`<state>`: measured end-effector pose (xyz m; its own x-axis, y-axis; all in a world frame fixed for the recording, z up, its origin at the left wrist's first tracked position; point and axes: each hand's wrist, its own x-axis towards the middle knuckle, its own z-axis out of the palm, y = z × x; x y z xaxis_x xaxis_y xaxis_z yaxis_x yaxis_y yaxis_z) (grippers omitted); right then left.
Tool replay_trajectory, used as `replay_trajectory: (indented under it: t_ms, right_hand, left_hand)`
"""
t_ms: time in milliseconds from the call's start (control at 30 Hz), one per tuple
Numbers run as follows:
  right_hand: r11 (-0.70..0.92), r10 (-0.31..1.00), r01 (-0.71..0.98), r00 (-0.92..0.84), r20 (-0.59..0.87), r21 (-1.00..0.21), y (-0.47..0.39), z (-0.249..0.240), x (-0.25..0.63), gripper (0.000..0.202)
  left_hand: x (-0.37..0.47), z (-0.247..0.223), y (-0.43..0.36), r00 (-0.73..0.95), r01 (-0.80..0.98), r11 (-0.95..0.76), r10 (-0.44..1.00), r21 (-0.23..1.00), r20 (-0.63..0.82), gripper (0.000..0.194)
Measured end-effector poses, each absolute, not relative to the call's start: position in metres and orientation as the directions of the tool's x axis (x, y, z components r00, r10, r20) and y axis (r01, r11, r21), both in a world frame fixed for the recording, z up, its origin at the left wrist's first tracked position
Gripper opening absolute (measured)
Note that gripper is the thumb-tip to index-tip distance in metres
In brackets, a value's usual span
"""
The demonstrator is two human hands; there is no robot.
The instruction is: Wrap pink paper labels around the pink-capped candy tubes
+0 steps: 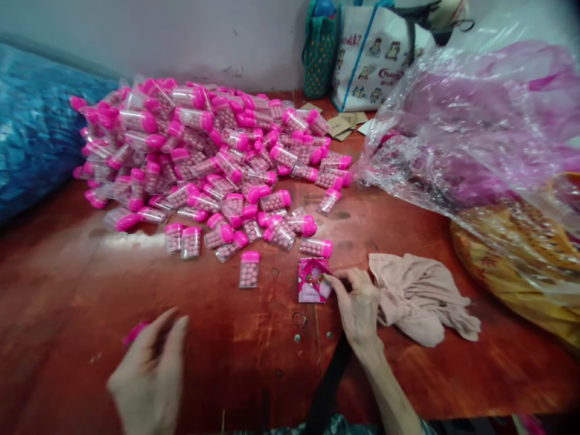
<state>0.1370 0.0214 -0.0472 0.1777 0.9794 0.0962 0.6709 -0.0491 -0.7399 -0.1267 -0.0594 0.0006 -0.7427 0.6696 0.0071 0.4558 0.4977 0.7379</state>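
Observation:
My right hand (361, 305) pinches the edge of a pink printed card (319, 273), which is tilted over a small stack of similar cards (309, 295). My left hand (151, 371) is at the lower left, blurred, with its thumb and index finger curved toward each other. Just beyond its fingers shows a bright pink piece (136, 332); whether the hand holds it is unclear. A clear container with a pink cap (249, 270), filled with pink balls, lies left of the cards. Behind it spreads a large heap of the same containers (217, 151).
A beige cloth (419, 296) lies right of my right hand. Clear and pink plastic wrapping (471, 121) and a yellow bag (502, 272) take up the right side. Blue plastic bags (40, 127) bulge at the left. A printed carrier bag (376, 57) stands against the wall.

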Motion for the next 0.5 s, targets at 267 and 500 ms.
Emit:
replay_trajectory:
  t_ms: [267, 500]
  right_hand:
    - [0.029, 0.985, 0.789, 0.083, 0.153, -0.614, 0.018, -0.047, 0.13, 0.028]
    - [0.051, 0.95, 0.673, 0.195, 0.243, -0.738, 0.02, -0.053, 0.14, 0.025]
  left_hand:
    - [0.001, -0.023, -0.012, -0.043, 0.656, -0.106, 0.983, 0.748, 0.177, 0.032]
    - [0.015, -0.045, 0.004, 0.083, 0.822, -0.186, 0.974, 0.539, 0.21, 0.024]
